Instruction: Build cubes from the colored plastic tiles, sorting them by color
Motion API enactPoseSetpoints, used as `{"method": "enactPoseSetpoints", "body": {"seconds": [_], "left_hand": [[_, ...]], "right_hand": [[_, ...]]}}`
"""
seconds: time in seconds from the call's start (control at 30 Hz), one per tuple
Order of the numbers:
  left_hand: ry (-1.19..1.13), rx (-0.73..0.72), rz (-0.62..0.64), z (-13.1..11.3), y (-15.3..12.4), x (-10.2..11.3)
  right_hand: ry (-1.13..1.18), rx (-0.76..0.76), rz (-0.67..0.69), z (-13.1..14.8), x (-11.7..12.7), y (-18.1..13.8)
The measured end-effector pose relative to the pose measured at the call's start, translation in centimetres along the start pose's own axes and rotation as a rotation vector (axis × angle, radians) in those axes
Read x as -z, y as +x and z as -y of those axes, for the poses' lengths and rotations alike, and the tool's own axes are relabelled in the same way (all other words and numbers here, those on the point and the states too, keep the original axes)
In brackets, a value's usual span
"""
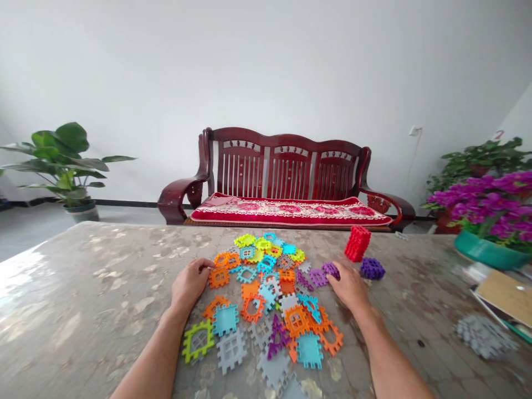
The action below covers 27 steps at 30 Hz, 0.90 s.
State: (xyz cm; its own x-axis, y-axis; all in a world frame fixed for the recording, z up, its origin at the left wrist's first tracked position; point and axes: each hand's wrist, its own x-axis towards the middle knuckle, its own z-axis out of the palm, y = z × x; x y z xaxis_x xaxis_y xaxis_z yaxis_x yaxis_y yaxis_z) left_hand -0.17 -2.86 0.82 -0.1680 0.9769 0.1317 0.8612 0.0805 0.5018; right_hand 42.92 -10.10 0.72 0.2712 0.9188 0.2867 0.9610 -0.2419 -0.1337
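**Two bare hands at either side of a heap of notched plastic pieces**

The left hand (192, 282), left of centre in the frame, is half curled with its fingertips at the heap's left edge, beside an orange window piece (219, 278); whether it grips anything cannot be told. The right hand (349, 282), right of centre, has thumb and fingers closed about a dark purple piece (331, 270), with a lighter purple window piece (318, 277) just to its left.

The heap of loose pieces (266, 296) lies between the hands and spreads toward the lower middle of the frame, in orange, blue, grey, lime and purple. A purple triangle (277, 338) and a lime frame (187, 349) lie in its lower part, below the level of both hands.

Both forearms enter from the bottom edge and slant inward, the wrists low over the patterned tabletop (103, 310), backs of the hands upward.

Beyond the right hand, a red stack (358, 244) stands upright, and a dark violet stack (373, 268) sits just below it. A grey stack (485, 336) lies at lower right, well apart from the heap.
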Motion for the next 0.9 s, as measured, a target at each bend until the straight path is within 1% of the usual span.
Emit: {"method": "enactPoseSetpoints", "body": {"seconds": [0.13,0.23,0.33,0.43,0.5,0.63,0.9], "left_hand": [[-0.005,0.012,0.013,0.0,0.0,0.0],[-0.002,0.021,0.02,0.0,-0.1,0.1],[0.007,0.021,0.018,-0.2,-0.1,0.2],[0.011,0.019,0.016,-0.3,-0.2,0.4],[0.01,0.018,0.009,-0.4,-0.2,0.4],[0.004,0.015,0.014,-0.3,-0.2,0.3],[-0.011,0.022,0.03,0.0,0.0,0.1]], "right_hand": [[0.01,0.006,-0.011,0.2,0.2,0.0],[0.066,-0.044,-0.036,0.3,0.3,0.1],[0.209,-0.107,-0.073,0.6,0.4,0.1],[0.376,-0.104,-0.084,1.4,0.4,-0.1],[0.431,-0.087,-0.065,2.0,0.3,-0.4],[0.419,-0.03,-0.049,3.0,-0.1,-1.1],[0.25,0.048,-0.036,3.5,0.0,-1.7]]}}
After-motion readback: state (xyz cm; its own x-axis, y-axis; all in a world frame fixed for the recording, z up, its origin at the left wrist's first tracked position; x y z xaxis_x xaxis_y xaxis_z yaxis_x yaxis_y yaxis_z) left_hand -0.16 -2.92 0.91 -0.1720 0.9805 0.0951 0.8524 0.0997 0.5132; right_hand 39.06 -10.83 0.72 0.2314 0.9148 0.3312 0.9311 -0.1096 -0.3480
